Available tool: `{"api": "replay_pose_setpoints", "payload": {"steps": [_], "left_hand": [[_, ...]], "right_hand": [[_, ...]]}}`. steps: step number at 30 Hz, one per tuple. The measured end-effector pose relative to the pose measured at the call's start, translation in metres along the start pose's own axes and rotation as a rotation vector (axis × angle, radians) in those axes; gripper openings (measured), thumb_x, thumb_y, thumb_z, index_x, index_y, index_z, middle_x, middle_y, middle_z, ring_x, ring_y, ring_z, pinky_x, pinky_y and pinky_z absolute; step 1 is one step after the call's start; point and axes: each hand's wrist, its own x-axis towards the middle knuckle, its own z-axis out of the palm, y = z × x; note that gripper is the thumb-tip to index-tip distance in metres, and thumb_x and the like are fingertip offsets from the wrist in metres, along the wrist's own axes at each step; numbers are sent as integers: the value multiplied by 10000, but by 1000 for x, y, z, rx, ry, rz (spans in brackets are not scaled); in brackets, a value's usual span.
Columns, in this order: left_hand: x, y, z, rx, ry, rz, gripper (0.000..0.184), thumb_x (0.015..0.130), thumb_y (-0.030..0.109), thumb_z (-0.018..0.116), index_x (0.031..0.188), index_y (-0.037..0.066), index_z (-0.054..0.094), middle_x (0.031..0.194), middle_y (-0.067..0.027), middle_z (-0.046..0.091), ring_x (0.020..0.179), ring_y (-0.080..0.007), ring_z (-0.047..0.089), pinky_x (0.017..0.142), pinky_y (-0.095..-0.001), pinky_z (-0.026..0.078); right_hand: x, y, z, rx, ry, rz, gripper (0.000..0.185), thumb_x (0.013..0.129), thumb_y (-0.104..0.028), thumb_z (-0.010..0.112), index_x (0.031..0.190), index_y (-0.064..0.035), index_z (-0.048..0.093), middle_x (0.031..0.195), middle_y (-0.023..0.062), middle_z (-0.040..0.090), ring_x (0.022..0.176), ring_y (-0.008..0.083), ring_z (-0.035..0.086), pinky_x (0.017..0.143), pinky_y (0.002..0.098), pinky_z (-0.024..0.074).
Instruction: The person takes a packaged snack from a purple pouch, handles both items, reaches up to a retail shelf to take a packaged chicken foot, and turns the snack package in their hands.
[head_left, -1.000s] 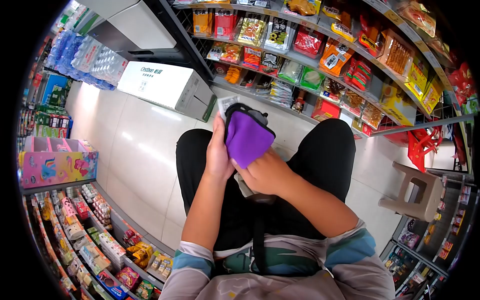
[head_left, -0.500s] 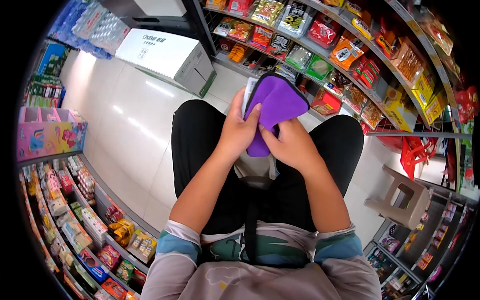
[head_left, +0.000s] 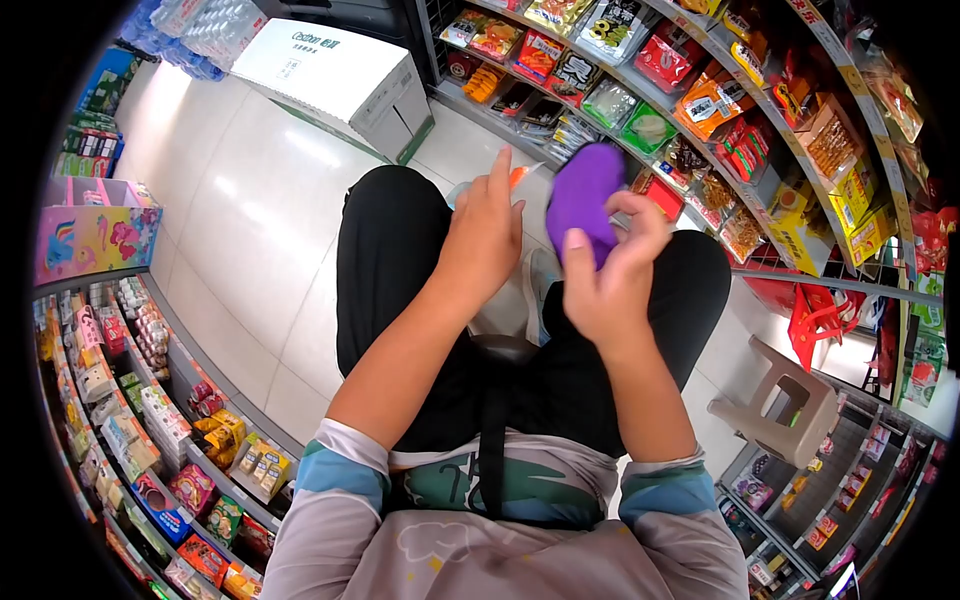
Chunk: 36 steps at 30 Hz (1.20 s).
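My right hand [head_left: 615, 280] has its thumb and fingers at the lower part of a soft purple cloth piece [head_left: 585, 195], long and rounded, slightly smeared by motion. Its exact kind does not show. Left of it, my left hand [head_left: 482, 235] is raised with fingers stretched upward. Behind those fingers a thin white sheet or packet with an orange patch [head_left: 518, 177] sticks out, mostly hidden by the hand. A gap now separates the two hands, both above my bent knees.
A white carton [head_left: 325, 75] stands on the tiled floor ahead, beside wrapped bottles [head_left: 205, 30]. Shelves of snack packets [head_left: 640, 90] curve along the right. Another low shelf [head_left: 200, 440] lies at left, near a pink display box [head_left: 100, 230]. A beige stool [head_left: 785, 410] stands at right.
My hands have moved apart. The purple piece has shifted right with my right hand, away from my left hand, which keeps the white thing behind its fingers. The view has shifted slightly.
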Motion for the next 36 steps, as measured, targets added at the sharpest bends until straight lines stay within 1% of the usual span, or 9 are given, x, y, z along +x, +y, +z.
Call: {"api": "replay_pose_setpoints", "payload": {"steps": [1, 3, 6, 13, 18, 27, 30, 32, 36], "left_hand": [[0, -1, -1, 54, 26, 8, 621, 926, 106, 612, 1472, 34, 326, 1143, -265, 574, 1044, -439, 563, 910, -447, 460], [0, -2, -3, 110, 51, 16, 656, 906, 98, 627, 1479, 36, 313, 1127, -256, 571, 1024, -444, 550, 906, -461, 449], [0, -2, -7, 97, 38, 0, 676, 901, 94, 636, 1488, 47, 304, 1137, -239, 569, 1015, -428, 538, 913, -459, 433], [-2, 1, -8, 129, 69, 31, 651, 904, 107, 643, 1477, 58, 338, 1101, -210, 582, 973, -402, 547, 907, -438, 440], [8, 0, -3, 112, 128, 44, 627, 898, 91, 651, 1459, 59, 374, 1134, -211, 594, 1008, -404, 561, 925, -433, 442], [4, 0, -6, 83, 220, 90, 648, 852, 18, 628, 1450, 28, 376, 1073, -190, 587, 990, -381, 551, 933, -427, 427], [6, 3, -8, 25, 156, 51, 613, 886, 72, 674, 1443, 69, 417, 1264, -174, 600, 1107, -382, 572, 967, -427, 448], [8, 3, -7, -30, 218, 156, 651, 839, 2, 626, 1446, 55, 397, 1094, -184, 594, 1000, -375, 556, 928, -428, 429], [4, 2, -11, -10, 214, 176, 646, 846, -4, 627, 1447, 57, 398, 1097, -185, 600, 1004, -380, 560, 925, -432, 434]], "right_hand": [[5, -7, -6, -324, -151, -180, 422, 829, -123, 671, 1198, -36, 483, 1173, 170, 540, 840, 301, 650, 678, 357, 548], [-3, -23, -1, -454, -419, -135, 328, 815, -97, 649, 1127, -74, 554, 1150, 98, 566, 724, 286, 644, 582, 347, 529], [-15, -17, 11, -364, -530, -175, 243, 807, -48, 608, 1044, -101, 602, 1110, 26, 587, 654, 259, 637, 556, 344, 518], [-11, -9, 15, -107, -586, 3, 243, 809, -48, 626, 1044, -95, 587, 1074, 23, 593, 741, 260, 654, 606, 352, 523], [-13, -20, 28, -123, -304, 100, 216, 865, -162, 674, 1042, -73, 588, 1042, 71, 605, 818, 271, 665, 673, 352, 535], [-15, -6, 21, -93, -505, 88, 298, 848, -201, 711, 1083, -80, 572, 916, 73, 598, 777, 270, 648, 663, 363, 519], [-11, -15, 22, -25, -412, 121, 262, 835, -196, 720, 1023, -84, 576, 880, 64, 586, 744, 260, 637, 639, 358, 513], [-11, -15, 22, -65, -441, 108, 269, 830, -196, 722, 1025, -86, 572, 872, 58, 583, 739, 250, 636, 631, 352, 512], [-14, -8, 22, -84, -485, 26, 288, 824, -199, 725, 1035, -98, 557, 852, 40, 578, 717, 228, 639, 602, 337, 509]]}}
